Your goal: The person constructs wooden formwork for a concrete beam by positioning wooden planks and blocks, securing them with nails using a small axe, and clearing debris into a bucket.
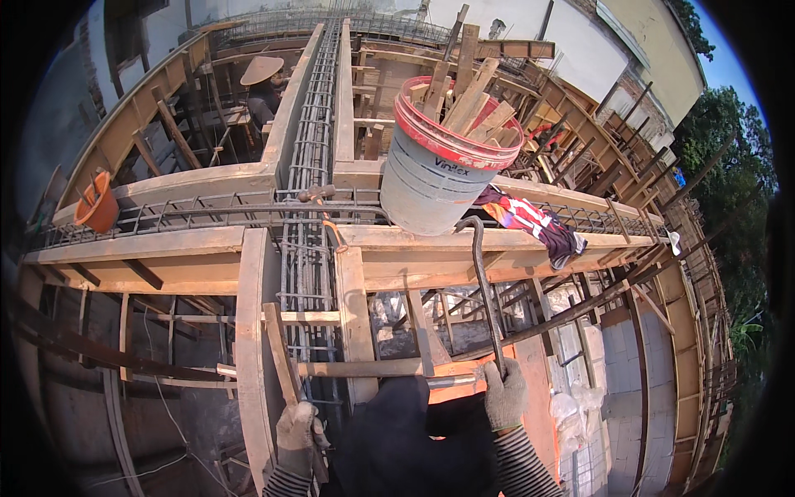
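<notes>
My left hand (296,432), in a grey work glove, is closed around a narrow wooden strip (282,354) that stands tilted beside the formwork. My right hand (506,393), gloved too, grips the lower part of a dark pry bar (489,294). The bar's hooked top reaches up to the formwork edge below the bucket. A hammer (334,232) with an orange-brown handle lies where the rebar cages cross. Behind the bar stands a large grey bucket (422,184) with a red rim, filled with wood offcuts (470,101).
Timber formwork (166,246) encloses long rebar cages (308,157), with deep gaps and props below. An orange pail (98,204) sits at the left. A patterned cloth (530,222) drapes over the right board. A person in a wide hat (262,70) is at the far left.
</notes>
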The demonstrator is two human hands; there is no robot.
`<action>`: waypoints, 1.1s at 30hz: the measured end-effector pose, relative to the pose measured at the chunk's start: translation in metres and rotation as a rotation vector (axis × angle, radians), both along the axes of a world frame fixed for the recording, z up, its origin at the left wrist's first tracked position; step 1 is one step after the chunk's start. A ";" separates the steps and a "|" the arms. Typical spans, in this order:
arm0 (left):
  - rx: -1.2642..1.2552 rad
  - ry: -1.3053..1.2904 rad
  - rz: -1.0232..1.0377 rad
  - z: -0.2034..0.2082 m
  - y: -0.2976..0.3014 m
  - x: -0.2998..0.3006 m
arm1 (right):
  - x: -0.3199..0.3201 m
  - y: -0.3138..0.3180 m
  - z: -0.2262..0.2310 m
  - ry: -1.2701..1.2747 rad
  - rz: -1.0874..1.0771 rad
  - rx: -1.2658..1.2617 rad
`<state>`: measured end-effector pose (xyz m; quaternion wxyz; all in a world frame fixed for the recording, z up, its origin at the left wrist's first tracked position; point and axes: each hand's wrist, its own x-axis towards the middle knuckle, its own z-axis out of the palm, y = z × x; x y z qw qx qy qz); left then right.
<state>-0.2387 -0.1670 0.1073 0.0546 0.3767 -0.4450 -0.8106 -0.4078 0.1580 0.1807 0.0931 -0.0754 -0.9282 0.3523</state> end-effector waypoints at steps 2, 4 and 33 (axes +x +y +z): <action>0.082 0.031 -0.031 -0.004 0.003 -0.001 | -0.030 -0.005 0.018 0.010 0.066 -0.154; 0.024 0.048 -0.067 -0.006 0.003 -0.004 | -0.069 -0.008 0.049 -0.060 0.129 -0.282; -1.348 -0.232 -0.696 0.015 -0.133 -0.064 | -0.381 -0.054 0.203 0.374 0.467 1.252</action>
